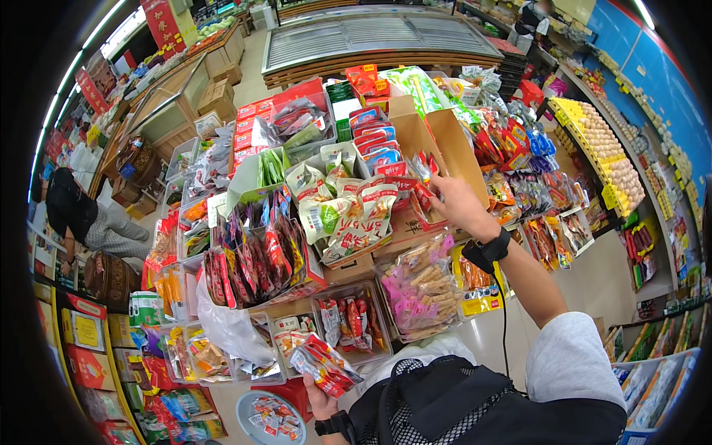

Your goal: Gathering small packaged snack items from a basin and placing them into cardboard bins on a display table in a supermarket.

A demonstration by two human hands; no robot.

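Note:
Low in front of me, my left hand [320, 397] grips a bunch of red-and-orange snack packets [328, 367]. It hangs beside a clear plastic bin [384, 345] of red and silver packets. Farther up, my right hand [459, 203] reaches into an open cardboard display box with its thumb and fingers around the edge of a small red snack packet [424, 196]. The box's raised brown flap [453, 150] stands beyond this hand. Left of it lie white pouches [361, 211] with red print. Bagged pale snack sticks with pink labels [423, 286] lie nearer my body.
A white plastic bag [231, 322] drapes over bins at left. Below stand a blue-grey bucket [242, 414] of small packets and a red container [292, 392]. Egg trays [603, 156] are at right. One person [75, 206] bends at far left; another [531, 25] stands at back right.

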